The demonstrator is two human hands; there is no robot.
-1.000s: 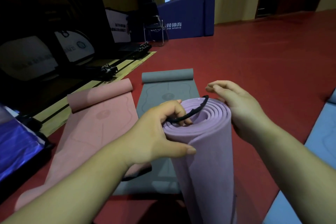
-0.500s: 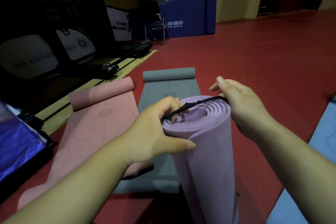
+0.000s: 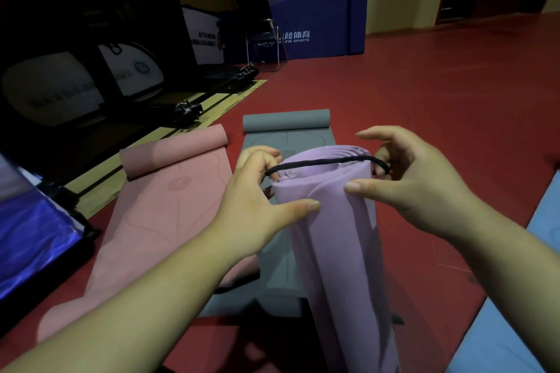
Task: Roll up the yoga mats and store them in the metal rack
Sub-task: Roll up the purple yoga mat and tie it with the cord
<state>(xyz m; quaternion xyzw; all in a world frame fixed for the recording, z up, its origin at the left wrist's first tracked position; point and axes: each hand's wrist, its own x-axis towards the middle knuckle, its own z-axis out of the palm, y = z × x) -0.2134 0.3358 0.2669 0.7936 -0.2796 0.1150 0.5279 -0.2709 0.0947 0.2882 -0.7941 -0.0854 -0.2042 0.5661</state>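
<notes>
A rolled purple yoga mat [image 3: 336, 236] stands upright in front of me. A black elastic band [image 3: 321, 163] is stretched across its top end. My left hand [image 3: 257, 203] hooks the band's left end with curled fingers, thumb pressed on the roll. My right hand [image 3: 409, 179] holds the band's right end with curled fingers, thumb against the roll. A pink mat [image 3: 157, 215] and a grey mat [image 3: 281, 142] lie partly unrolled on the red floor behind. No metal rack is visible.
A light blue mat [image 3: 515, 327] lies at the right edge. A blue shiny bag [image 3: 27, 239] sits at the left. Dark equipment and a yellow floor strip [image 3: 188, 127] run along the left; a blue padded barrier [image 3: 318, 30] stands at the back.
Both hands pulled the band wider across the mat's top. My right hand shifted from resting on the rim to gripping the band's right end, thumb now on the roll.
</notes>
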